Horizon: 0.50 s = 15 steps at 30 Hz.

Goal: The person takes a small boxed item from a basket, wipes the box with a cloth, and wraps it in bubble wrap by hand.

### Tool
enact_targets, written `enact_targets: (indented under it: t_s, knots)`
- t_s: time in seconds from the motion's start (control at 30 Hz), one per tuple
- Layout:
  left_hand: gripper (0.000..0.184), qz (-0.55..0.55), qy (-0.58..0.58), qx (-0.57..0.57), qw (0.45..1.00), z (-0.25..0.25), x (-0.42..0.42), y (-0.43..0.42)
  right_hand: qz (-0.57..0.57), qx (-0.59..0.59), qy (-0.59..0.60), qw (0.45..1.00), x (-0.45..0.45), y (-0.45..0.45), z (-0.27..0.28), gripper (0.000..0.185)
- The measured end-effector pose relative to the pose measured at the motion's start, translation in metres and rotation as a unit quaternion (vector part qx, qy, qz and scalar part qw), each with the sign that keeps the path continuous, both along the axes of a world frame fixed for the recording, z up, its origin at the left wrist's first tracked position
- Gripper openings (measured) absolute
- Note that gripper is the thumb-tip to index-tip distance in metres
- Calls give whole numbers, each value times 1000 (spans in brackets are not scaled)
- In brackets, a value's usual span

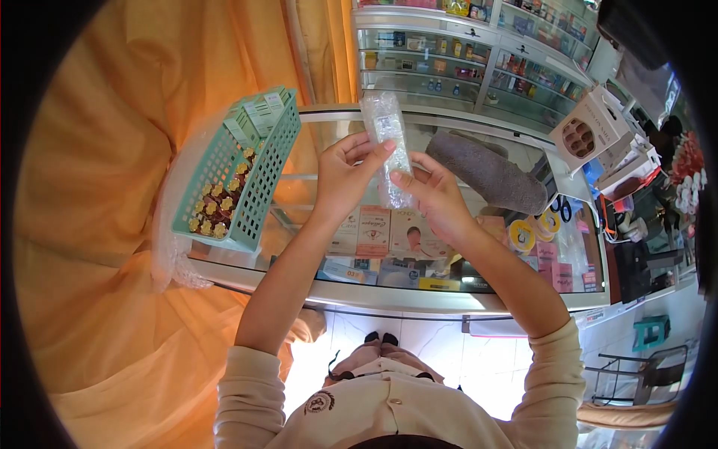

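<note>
Above the glass counter (419,290), both hands hold a long, narrow packet in clear bubble wrap (386,126). It stands nearly upright in view, and what lies inside the wrap cannot be made out. My left hand (350,168) pinches its left side, thumb lying across the front. From the lower right, my right hand (435,196) grips the packet with the thumb on its face and fingers behind. A rolled dark grey cloth (490,170) lies on the counter just right of the hands.
At left, a mint-green basket (263,196) holds small gold-capped bottles (217,206) and green-white boxes (256,118), with loose bubble wrap (168,239) beside it. Yellow tape rolls (522,236) and black scissors (561,208) lie at right, near a press-on nails box (591,131). Orange curtains (112,224) hang left.
</note>
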<state>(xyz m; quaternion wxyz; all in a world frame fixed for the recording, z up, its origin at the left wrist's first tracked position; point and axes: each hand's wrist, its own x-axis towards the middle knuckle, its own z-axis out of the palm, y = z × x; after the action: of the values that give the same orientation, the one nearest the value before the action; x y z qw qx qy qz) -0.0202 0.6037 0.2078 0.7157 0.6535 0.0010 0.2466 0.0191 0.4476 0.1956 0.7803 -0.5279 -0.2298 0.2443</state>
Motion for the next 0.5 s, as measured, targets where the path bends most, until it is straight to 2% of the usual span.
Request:
enact_targets:
  t_s: [0.2, 0.3, 0.4, 0.5]
  knots:
    - [44, 9, 25, -4, 1000, -2, 3, 4, 15, 14, 11, 1000, -1, 2, 0, 52]
    - [42, -6, 40, -47, 998, 4, -1, 5, 14, -13, 4, 1000, -6, 2, 1, 51]
    - [40, -12, 59, -44, 997, 5, 0, 7, 26, -25, 5, 999, -3, 0, 2, 49]
    - [38, -3, 73, -37, 997, 6, -1, 9, 41, 1, 56, 998, -2, -1, 3, 43]
